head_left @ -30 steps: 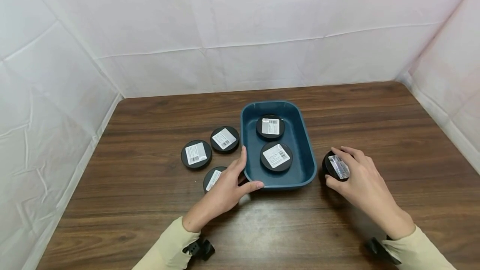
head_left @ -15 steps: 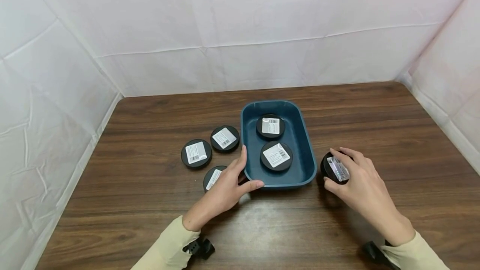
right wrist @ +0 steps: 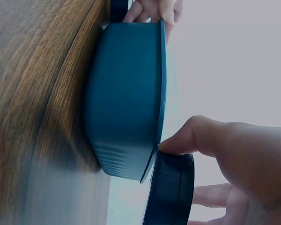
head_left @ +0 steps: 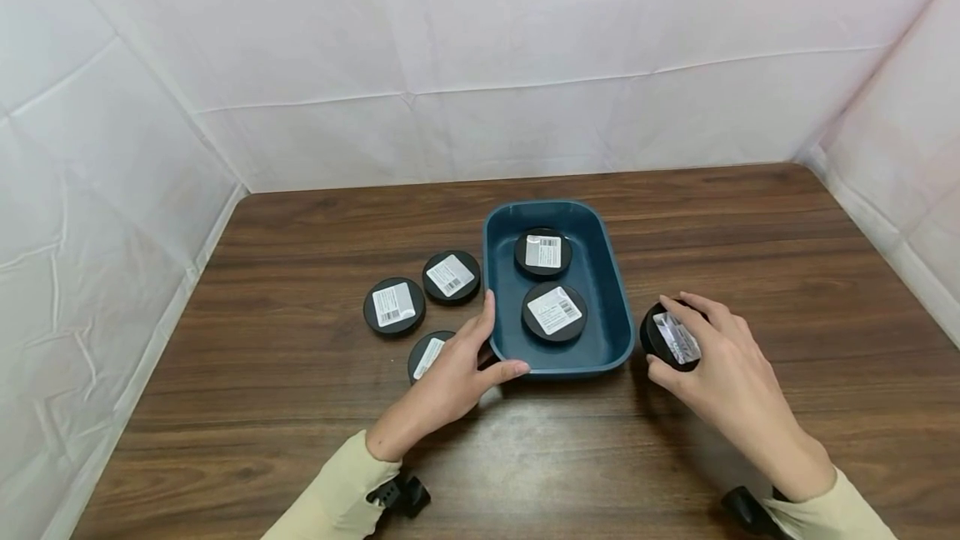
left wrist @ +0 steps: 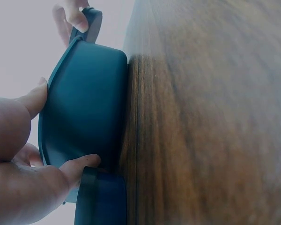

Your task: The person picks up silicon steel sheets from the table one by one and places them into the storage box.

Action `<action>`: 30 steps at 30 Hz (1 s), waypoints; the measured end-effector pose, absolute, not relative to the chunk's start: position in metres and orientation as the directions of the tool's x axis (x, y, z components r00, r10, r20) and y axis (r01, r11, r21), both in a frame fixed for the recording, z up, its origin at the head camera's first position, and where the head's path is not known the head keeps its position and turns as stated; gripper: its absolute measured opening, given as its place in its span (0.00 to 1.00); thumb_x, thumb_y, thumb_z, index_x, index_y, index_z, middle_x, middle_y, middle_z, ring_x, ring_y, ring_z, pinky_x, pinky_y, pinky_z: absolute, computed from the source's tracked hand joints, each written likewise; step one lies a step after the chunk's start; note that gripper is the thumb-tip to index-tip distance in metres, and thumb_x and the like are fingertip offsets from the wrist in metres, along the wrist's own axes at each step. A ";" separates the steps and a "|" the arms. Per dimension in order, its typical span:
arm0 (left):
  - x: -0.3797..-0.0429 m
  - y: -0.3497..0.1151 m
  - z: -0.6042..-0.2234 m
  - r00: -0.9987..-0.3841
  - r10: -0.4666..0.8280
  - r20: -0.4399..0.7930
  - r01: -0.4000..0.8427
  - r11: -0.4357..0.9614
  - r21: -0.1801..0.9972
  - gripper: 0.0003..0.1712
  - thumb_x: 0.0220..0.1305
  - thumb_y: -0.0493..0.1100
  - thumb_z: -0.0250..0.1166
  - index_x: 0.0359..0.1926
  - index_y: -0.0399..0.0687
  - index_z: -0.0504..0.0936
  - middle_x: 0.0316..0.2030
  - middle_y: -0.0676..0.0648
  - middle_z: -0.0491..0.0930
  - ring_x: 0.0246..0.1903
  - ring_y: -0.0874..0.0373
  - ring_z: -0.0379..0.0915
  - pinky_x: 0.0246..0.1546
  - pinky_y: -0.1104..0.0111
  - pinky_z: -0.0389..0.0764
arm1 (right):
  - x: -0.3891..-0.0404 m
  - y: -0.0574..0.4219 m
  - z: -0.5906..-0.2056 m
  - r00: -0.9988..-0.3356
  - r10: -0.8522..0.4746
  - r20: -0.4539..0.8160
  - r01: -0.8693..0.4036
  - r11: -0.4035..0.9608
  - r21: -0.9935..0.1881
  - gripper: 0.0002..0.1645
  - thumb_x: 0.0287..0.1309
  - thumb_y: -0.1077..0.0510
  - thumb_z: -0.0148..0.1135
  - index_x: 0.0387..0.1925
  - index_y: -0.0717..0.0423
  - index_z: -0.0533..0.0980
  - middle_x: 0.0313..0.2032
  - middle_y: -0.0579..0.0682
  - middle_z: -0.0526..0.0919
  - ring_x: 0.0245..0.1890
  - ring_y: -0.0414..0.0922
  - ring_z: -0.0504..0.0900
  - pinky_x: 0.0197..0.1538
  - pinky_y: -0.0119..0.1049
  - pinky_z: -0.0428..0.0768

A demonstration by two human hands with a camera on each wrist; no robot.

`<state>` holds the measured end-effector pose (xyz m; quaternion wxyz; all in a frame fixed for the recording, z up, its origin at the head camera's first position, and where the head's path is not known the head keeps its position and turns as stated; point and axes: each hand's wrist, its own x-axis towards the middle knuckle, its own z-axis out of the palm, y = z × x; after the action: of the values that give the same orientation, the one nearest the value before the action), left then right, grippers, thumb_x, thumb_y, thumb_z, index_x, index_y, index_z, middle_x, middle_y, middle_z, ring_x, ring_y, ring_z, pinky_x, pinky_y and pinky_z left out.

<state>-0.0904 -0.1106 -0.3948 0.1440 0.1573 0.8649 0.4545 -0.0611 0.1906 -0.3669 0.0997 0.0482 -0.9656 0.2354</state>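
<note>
In the head view my right hand (head_left: 720, 352) holds a black disc-shaped case (head_left: 666, 340) by its edge, right of a blue tray (head_left: 617, 307). The right wrist view has this case (right wrist: 171, 190) raised off the table, about level with the tray rim. A shiny label covers part of its top. My left hand (head_left: 453, 369) rests against the tray's near left corner, thumb at the front and straight fingers along the left side. Inside the tray lie a far case (head_left: 543, 253) and a near case (head_left: 554, 312), both with white labels.
Left of the tray, on the wooden table (head_left: 300, 407), lie a case (head_left: 451, 277) close to the tray wall, another case (head_left: 393, 307) farther left, and a case (head_left: 429, 354) partly hidden behind my left hand. White sheeting (head_left: 480, 65) encloses the table's back and sides.
My right hand and the case in it have shifted very slightly toward me and the tray, the case tilting a little. The left hand and tray keep their places.
</note>
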 end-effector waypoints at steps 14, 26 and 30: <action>-0.091 -0.111 -0.397 -0.904 0.414 -0.105 0.147 0.533 0.833 0.58 0.66 0.58 0.65 0.80 0.48 0.36 0.79 0.37 0.48 0.77 0.46 0.50 0.73 0.51 0.62 | -0.061 0.188 -0.364 -0.976 -0.047 0.210 -0.139 0.883 -0.448 0.41 0.49 0.56 0.73 0.67 0.56 0.72 0.67 0.64 0.69 0.62 0.67 0.66 0.48 0.69 0.71; -0.091 -0.110 -0.396 -0.909 0.402 -0.105 0.142 0.538 0.831 0.57 0.66 0.57 0.65 0.80 0.47 0.37 0.78 0.37 0.48 0.77 0.45 0.49 0.73 0.50 0.61 | -0.062 0.186 -0.363 -0.970 -0.054 0.238 -0.159 0.879 -0.450 0.41 0.48 0.56 0.73 0.66 0.55 0.73 0.67 0.64 0.69 0.62 0.67 0.67 0.48 0.69 0.71; -0.091 -0.110 -0.396 -0.910 0.401 -0.105 0.140 0.536 0.832 0.57 0.66 0.56 0.66 0.80 0.47 0.37 0.78 0.37 0.48 0.77 0.45 0.50 0.73 0.50 0.62 | -0.062 0.184 -0.363 -0.965 -0.062 0.256 -0.177 0.873 -0.455 0.40 0.48 0.56 0.73 0.66 0.55 0.74 0.66 0.63 0.70 0.61 0.65 0.68 0.49 0.67 0.71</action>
<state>-0.0907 -0.1103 -0.3957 0.1433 0.1566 0.8647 0.4553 -0.0620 0.1842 -0.3626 0.1173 0.0623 -0.9605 0.2446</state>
